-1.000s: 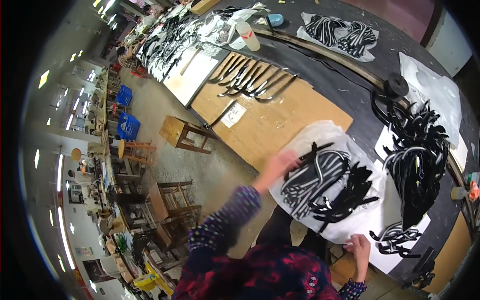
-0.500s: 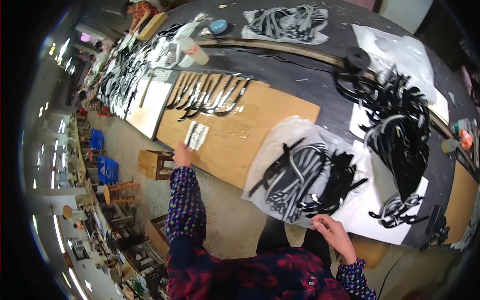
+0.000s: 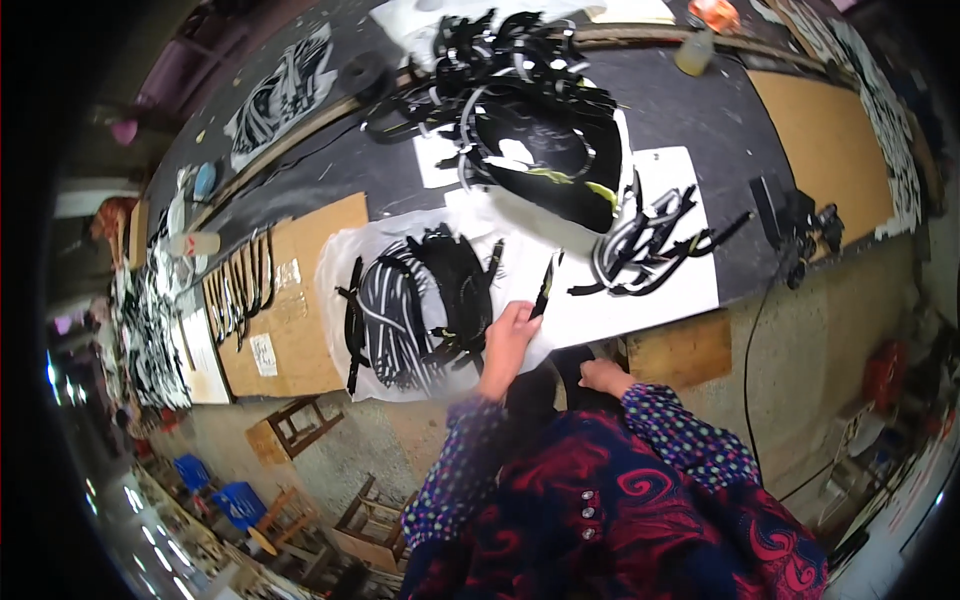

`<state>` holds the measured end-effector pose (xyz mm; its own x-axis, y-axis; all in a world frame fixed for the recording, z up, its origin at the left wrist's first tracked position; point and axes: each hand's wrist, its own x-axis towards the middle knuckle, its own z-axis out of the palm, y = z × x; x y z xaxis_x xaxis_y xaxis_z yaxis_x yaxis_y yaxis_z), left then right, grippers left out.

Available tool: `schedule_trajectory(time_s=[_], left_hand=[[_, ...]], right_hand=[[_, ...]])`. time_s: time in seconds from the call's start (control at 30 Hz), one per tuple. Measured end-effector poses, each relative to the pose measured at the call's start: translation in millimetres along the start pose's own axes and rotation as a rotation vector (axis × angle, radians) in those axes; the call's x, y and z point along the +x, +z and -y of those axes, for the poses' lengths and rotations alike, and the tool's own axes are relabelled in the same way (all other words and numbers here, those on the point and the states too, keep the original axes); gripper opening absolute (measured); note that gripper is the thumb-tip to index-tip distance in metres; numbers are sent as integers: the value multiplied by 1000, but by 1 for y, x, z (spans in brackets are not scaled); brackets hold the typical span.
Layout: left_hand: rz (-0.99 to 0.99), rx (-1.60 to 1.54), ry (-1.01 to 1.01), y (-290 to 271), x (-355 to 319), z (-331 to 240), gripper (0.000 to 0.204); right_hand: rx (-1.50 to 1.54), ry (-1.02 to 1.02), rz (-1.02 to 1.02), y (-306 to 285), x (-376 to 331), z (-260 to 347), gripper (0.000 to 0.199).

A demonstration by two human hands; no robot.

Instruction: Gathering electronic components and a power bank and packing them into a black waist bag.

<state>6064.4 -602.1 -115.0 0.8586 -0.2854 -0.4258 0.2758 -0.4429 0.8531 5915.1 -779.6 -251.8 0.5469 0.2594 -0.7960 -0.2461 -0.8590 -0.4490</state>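
Note:
My left hand [image 3: 512, 338] is closed on the lower end of a short black strip [image 3: 545, 284], which points up over a white sheet [image 3: 674, 297]. My right hand [image 3: 603, 376] is curled closed just off the table's front edge; whatever its fingers hold, if anything, is hidden. To the left of my left hand, a bundle of black and grey-white strips [image 3: 400, 300] lies on a clear plastic bag [image 3: 335, 265]. A smaller pile of looped strips [image 3: 645, 250] rests on the white sheet, up and right of both hands.
A large tangled heap of black strips [image 3: 540, 120] lies farther back. Several curved strips [image 3: 240, 290] are lined up on a cardboard sheet [image 3: 310, 335] at left. A black device [image 3: 775, 215] with a cable stands at the right edge. Wooden stools [image 3: 300, 425] are on the floor.
The view has turned right. My left hand has moved from the cardboard to the white sheet, holding the black strip. My right hand has left the plastic bag's edge and curled closed.

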Motion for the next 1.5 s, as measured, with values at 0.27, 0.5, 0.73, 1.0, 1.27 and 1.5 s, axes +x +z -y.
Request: schedule_trajectory(time_s=[0.27, 0.5, 0.73, 1.0, 1.27, 1.5], left_hand=[[-106, 544, 471, 42, -13, 10, 35], [-82, 299, 358, 38, -67, 28, 33], [4, 95, 149, 26, -103, 55, 27], [115, 258, -67, 31, -140, 130, 24], [68, 134, -206, 104, -159, 154, 26], [16, -167, -16, 288, -79, 0, 19]], right_hand=[[-378, 35, 49, 93, 0, 9, 22], [-34, -276, 349, 79, -23, 41, 26], [-23, -302, 79, 92, -59, 46, 27], [96, -97, 44, 81, -89, -45, 29], [510, -344, -423, -46, -160, -110, 23], [1310, -352, -1464, -237, -221, -241, 8]])
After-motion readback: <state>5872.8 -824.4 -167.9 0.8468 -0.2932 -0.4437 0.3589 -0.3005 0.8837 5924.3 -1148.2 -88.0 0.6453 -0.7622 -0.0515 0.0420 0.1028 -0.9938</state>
